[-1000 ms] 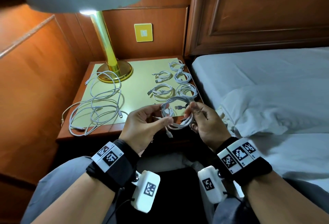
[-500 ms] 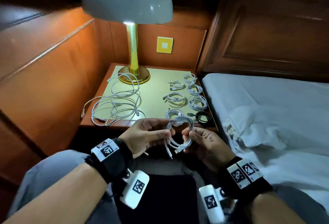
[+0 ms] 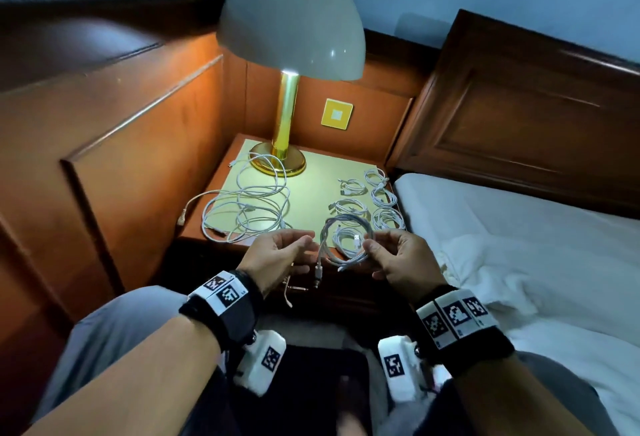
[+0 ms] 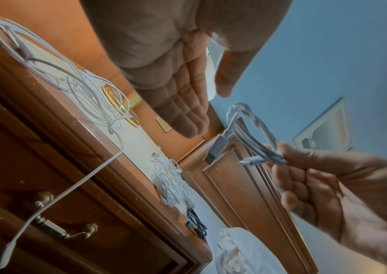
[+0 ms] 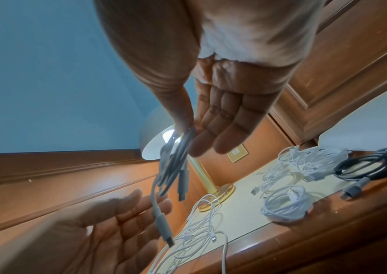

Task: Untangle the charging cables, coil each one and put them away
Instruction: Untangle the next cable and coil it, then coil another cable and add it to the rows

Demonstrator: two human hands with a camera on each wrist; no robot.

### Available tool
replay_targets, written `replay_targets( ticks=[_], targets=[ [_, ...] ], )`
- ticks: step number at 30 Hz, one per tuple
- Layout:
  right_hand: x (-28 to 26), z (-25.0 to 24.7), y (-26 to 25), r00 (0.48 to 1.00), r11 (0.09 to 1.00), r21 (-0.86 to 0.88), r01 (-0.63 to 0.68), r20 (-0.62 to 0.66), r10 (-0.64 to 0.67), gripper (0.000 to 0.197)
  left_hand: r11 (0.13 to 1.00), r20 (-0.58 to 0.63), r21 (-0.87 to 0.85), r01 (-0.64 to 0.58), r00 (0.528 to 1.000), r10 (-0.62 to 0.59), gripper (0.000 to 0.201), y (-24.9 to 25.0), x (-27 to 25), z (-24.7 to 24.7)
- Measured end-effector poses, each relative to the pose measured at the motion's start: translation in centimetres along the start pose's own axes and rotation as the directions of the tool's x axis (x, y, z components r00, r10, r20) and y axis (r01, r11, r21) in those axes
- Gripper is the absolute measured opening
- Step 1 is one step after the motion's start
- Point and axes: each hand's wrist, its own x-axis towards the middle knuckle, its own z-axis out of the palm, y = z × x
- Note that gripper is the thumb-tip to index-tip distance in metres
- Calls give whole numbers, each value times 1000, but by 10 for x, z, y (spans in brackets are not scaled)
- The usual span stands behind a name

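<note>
My right hand point(image 3: 371, 249) pinches a coiled white cable point(image 3: 346, 239) between thumb and fingers, just above the front edge of the nightstand point(image 3: 308, 189). One plug end point(image 3: 318, 273) hangs below the coil. The right wrist view shows the same pinch on the coil point(image 5: 176, 153). My left hand point(image 3: 304, 245) is open beside the coil, fingers straight, holding nothing; the left wrist view shows its flat fingers point(image 4: 185, 115) apart from the coil point(image 4: 253, 140). A loose tangle of white cables point(image 3: 247, 207) lies on the left of the nightstand. Several coiled white cables point(image 3: 379, 198) lie on its right.
A brass lamp point(image 3: 287, 116) stands at the back of the nightstand. A coiled black cable point(image 5: 370, 166) lies at the front right corner. One white cable hangs over the drawer front with its metal handle point(image 4: 63, 229). The bed point(image 3: 519, 245) adjoins on the right.
My left hand has let go of the coil and opened. My right hand keeps the coil and has carried it up toward the nightstand edge. The head view has tilted upward.
</note>
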Motion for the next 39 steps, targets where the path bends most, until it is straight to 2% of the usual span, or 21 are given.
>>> replay_targets(
  ticks=[3, 6, 8, 14, 18, 20, 23, 24, 26, 29, 32, 36, 39],
  targets=[
    [9, -1, 5, 998, 998, 33, -59, -17, 59, 7, 997, -77, 79, -11, 997, 17, 16, -1, 4, -5],
    [26, 3, 16, 988, 983, 122, -138, -54, 146, 17, 990, -95, 140, -27, 995, 40, 13, -1, 7, -7],
    [45, 8, 17, 978, 960, 214, -180, -68, 198, 15, 981, -104, 192, -31, 993, 51, 12, 2, 15, -10],
    [152, 16, 10, 971, 933, 320, -167, -112, 212, 11, 879, -118, 470, -74, 982, 146, 11, 13, 98, -29],
    [230, 10, 22, 967, 953, 240, -187, -126, 221, 5, 820, -160, 565, -93, 963, 219, 12, 12, 166, -36],
    [265, 7, 29, 961, 958, 191, -215, -130, 242, 13, 798, -168, 595, -95, 956, 239, 13, 10, 194, -33],
    [310, 5, 37, 944, 949, 137, -283, -135, 301, 11, 759, -117, 635, -145, 953, 280, 15, 9, 223, -22],
    [325, 5, 41, 937, 944, 129, -304, -136, 321, 17, 736, -86, 656, -167, 952, 293, 14, 9, 231, -18],
    [349, 7, 47, 920, 927, 120, -355, -130, 369, 28, 675, -29, 708, -207, 947, 320, 12, 9, 244, -13],
    [382, 15, 54, 887, 890, 125, -438, -102, 450, 31, 598, 9, 764, -243, 930, 366, 11, 10, 262, -18],
    [415, 22, 60, 850, 855, 138, -501, -108, 516, 20, 565, -3, 793, -226, 927, 376, 9, 8, 272, -32],
    [441, 31, 64, 827, 830, 133, -541, -92, 554, 8, 541, -9, 815, -207, 929, 370, 9, 8, 275, -42],
    [447, 37, 65, 839, 843, -3, -538, -100, 535, 5, 541, -11, 816, -204, 930, 367, 9, 9, 273, -47]
  ],
)
